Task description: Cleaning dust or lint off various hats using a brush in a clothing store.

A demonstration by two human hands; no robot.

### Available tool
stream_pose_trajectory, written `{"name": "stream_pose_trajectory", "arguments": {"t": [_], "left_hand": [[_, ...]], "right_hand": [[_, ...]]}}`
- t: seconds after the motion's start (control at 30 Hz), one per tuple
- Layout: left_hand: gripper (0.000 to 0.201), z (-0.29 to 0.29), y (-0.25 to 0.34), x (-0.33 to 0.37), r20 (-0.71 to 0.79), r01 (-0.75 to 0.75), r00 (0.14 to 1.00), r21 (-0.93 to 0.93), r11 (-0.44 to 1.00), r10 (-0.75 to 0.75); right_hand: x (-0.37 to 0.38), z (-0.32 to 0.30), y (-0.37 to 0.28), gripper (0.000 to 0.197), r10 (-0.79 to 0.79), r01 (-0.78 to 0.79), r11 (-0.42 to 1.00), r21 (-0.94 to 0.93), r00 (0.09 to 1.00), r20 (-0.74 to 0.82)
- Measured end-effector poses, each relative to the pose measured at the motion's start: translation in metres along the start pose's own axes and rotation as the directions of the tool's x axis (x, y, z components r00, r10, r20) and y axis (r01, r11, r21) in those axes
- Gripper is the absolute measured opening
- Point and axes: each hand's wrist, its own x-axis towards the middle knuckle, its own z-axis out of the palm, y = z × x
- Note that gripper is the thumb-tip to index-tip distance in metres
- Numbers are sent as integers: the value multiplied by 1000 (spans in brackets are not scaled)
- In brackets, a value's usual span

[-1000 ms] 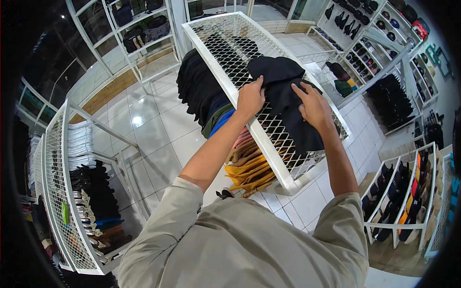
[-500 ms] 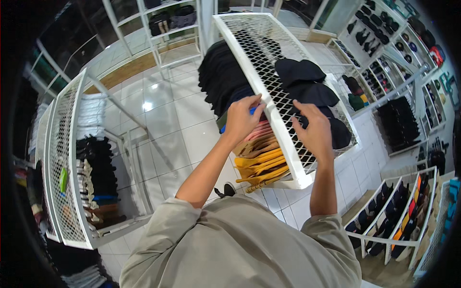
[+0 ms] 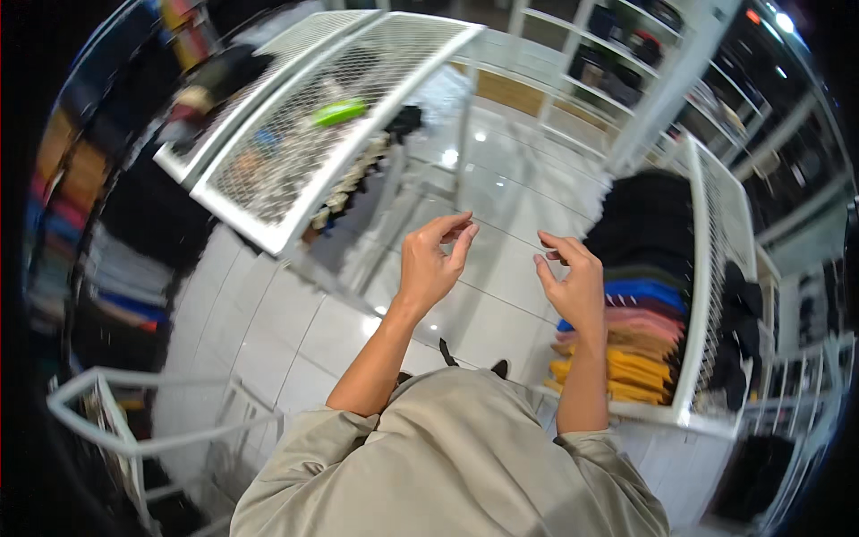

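Observation:
Both my hands hang in the air in front of me, with tiled floor (image 3: 501,251) below and between them. My left hand (image 3: 431,267) holds nothing; its fingers are bent, with the thumb a little apart from them. Its nearest thing is the white mesh-topped rack (image 3: 295,215) on the left. My right hand (image 3: 574,277) is also empty, fingers curled loosely and apart. Close to it hangs a row of folded-looking garments: black ones (image 3: 646,219), blue ones (image 3: 646,291) and yellow ones (image 3: 637,374), beneath the white rack (image 3: 693,268) on the right.
A bright green object (image 3: 340,112) lies on the left rack's mesh. Dark caps (image 3: 738,295) rest on the right rack. A white metal frame (image 3: 179,443) stands at lower left. Stacked clothes (image 3: 134,286) line the far left, and white shelves (image 3: 599,54) stand at the back.
My view has swung left, so the racks now sit farther right in it. My hands have left the right rack's top and moved over the floor between the racks.

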Motion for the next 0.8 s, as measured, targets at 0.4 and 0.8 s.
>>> {"name": "stream_pose_trajectory", "arguments": {"t": [0.4,0.8], "left_hand": [[22,-239,-47,10,-514,108,858,212,971,17],[26,-315,-101,209,-333,86,937,504,859,102]], "right_hand": [[145,193,-152,32,-406,301,883,360,874,266],[425,369,-204,27,-651,418,717,558,688,321]]}}
